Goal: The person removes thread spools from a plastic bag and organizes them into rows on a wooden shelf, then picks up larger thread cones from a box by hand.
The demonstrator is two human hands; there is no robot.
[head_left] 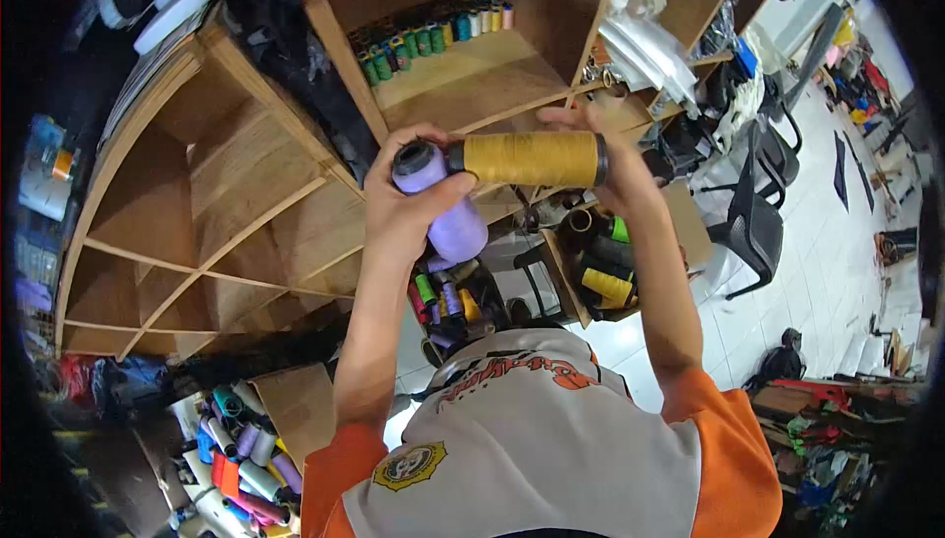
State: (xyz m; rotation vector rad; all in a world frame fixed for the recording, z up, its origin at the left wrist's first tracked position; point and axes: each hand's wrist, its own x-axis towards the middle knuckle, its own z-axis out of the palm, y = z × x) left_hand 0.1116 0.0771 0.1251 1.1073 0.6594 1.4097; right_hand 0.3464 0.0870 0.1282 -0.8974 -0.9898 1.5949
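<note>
My left hand (402, 193) grips a lavender thread cone (457, 233) with a dark top. Its thumb also reaches across to the dark end of a mustard-yellow thread spool (532, 159), which lies sideways. Behind that spool's far end is my right hand (612, 134), partly covered and slightly blurred. Its fingers look stretched out and apart, with no clear grip on the spool. Ahead of both hands, a row of small thread spools (423, 43) in green, blue, yellow and pink stands in a wooden shelf compartment (468, 75).
Wooden shelving (212, 272) with dividers stands at left. Below my hands are a heap of coloured spools (448, 302) and a box holding a yellow spool (606, 287). More cones (246, 459) fill a carton at lower left. A black chair (753, 208) stands at right.
</note>
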